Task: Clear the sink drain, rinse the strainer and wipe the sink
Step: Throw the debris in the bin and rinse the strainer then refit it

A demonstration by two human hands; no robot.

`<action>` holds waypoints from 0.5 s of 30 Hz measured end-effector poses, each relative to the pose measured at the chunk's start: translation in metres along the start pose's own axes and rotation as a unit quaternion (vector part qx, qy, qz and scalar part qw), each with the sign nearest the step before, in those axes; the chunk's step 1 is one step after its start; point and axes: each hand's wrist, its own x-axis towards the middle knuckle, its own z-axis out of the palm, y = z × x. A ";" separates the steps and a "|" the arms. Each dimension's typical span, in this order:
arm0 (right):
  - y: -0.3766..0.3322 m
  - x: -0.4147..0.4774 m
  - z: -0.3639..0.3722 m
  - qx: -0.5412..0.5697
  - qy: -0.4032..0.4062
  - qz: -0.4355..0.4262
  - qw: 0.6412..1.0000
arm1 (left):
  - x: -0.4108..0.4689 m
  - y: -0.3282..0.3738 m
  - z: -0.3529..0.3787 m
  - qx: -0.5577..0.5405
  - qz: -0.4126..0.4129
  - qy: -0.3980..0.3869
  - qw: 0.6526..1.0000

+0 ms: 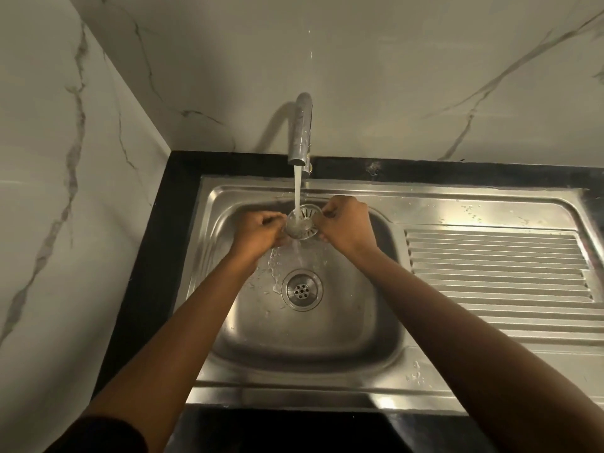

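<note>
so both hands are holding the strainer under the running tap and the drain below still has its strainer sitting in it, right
Not quite. The head view shows the left hand and right hand holding the strainer under the running tap, but the drain below is open, its strainer lifted out.

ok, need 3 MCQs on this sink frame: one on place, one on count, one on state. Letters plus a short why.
1. Where is the round slotted metal strainer?
A. seated in the drain
B. held above the steel sink basin, under the tap stream
C. on the ribbed drainboard

2. How many hands grip the strainer?
A. none
B. one
C. two

3. What is the state of the chrome tap?
A. running
B. off
C. dripping only

Answers:
1 B: the strainer sits in the water stream, clear of the round drain below.
2 C: the left hand and the right hand pinch opposite edges.
3 A: a steady stream falls from the spout.
</note>
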 end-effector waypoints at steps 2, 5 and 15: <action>-0.005 -0.002 -0.001 -0.017 0.005 -0.013 1.000 | -0.002 -0.002 0.000 -0.009 -0.030 -0.029 0.999; -0.008 -0.003 -0.003 -0.031 0.005 -0.027 0.999 | -0.005 -0.003 0.000 -0.016 -0.051 -0.057 0.997; -0.013 0.004 0.002 0.021 -0.102 0.017 0.994 | -0.024 0.003 -0.027 0.010 0.040 0.021 0.999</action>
